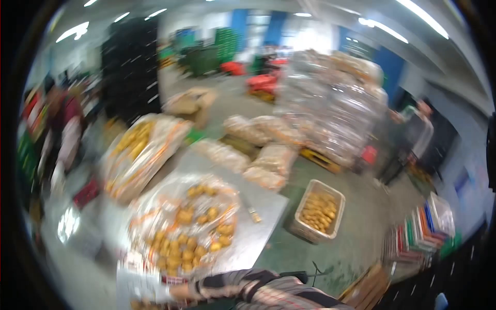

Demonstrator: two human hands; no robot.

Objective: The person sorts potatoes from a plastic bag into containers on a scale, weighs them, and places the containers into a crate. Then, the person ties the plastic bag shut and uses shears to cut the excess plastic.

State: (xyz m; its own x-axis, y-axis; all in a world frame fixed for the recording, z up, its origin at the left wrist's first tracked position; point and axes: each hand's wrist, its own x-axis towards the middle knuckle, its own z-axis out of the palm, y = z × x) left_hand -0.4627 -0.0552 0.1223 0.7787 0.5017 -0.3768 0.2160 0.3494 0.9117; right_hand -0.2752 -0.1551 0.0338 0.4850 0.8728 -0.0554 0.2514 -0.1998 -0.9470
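My right arm, in a plaid sleeve, reaches left along the bottom edge. My right hand (157, 290), in a pale glove, is smeared by motion, so its fingers cannot be made out. It is at the front edge of a metal table (250, 253), beside a small printed packet or label (135, 261). Some potatoes (142, 305) show just below the hand. Beyond it, an open clear plastic bag with orange stripes (142, 217) lies spread on the table, with many potatoes (181, 250) loose in it. My left hand is not in view.
A crate of potatoes (320, 212) stands on the floor to the right. Full sacks (268, 165) and a wrapped pallet stack (336, 103) are behind. Another striped potato bag (147, 150) leans at left. One person (64, 119) is at left, another (413, 134) at right.
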